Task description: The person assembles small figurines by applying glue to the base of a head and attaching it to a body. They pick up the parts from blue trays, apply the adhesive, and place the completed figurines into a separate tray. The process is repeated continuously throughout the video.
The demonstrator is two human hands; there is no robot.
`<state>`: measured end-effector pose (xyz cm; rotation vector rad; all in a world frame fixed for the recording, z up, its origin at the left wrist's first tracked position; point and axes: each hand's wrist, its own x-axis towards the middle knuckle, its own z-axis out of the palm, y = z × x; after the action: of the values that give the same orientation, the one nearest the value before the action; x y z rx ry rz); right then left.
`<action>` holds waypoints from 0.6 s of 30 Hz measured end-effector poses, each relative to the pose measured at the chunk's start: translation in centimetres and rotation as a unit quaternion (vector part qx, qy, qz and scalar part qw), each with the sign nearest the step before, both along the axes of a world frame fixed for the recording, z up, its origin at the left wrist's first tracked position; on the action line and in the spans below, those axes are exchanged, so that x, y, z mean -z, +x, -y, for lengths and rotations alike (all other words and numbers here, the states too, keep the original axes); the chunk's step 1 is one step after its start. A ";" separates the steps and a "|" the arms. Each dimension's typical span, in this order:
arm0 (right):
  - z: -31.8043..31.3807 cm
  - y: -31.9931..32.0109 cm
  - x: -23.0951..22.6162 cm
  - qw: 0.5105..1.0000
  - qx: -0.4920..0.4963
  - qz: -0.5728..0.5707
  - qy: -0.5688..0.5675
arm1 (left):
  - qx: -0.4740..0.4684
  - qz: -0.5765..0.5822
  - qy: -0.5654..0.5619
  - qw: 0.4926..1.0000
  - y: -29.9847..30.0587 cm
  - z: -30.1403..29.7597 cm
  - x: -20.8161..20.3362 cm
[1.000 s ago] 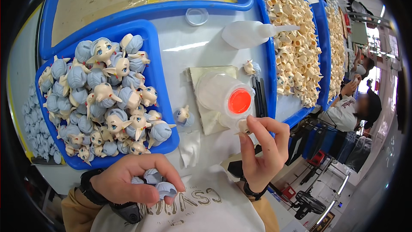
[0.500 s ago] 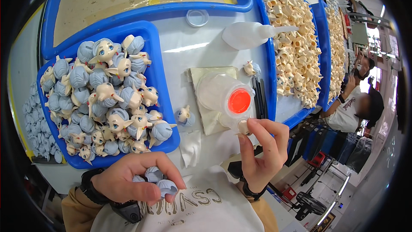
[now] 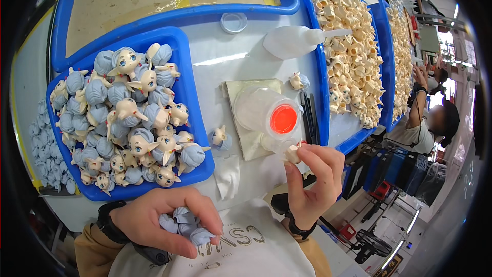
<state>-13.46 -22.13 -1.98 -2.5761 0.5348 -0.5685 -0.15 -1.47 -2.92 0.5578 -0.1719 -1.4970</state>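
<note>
Small cream piece (image 3: 292,154), pinched in right hand (image 3: 312,182) fingertips, pressed against translucent jar (image 3: 264,113) with glossy orange-red cap on near-right table. Blue-grey hair parts (image 3: 185,224) cupped in curled left hand (image 3: 161,220) near the body. Further left, blue tray (image 3: 187,90) heaped with smooth doll heads (image 3: 125,118).

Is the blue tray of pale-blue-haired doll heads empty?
No, the blue tray on the person's left is heaped with doll heads, and the left hand holds a few pale blue hair pieces.
</note>
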 end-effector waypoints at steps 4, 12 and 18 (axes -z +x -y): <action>-0.1 -0.1 0.0 1.000 -0.002 0.022 0.004 | 0.048 0.020 0.006 0.999 0.5 0.1 0.0; 0.0 -0.4 0.1 1.000 -0.002 0.020 0.014 | 0.073 -0.016 0.064 0.995 0.4 -0.1 -0.1; 0.1 -0.7 0.3 1.000 0.003 0.015 0.009 | 0.058 0.003 0.080 0.995 0.3 0.3 -0.4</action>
<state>-14.16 -22.19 -2.31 -2.5451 0.5351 -0.6015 0.20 -1.75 -2.52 0.6897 -0.0911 -1.6322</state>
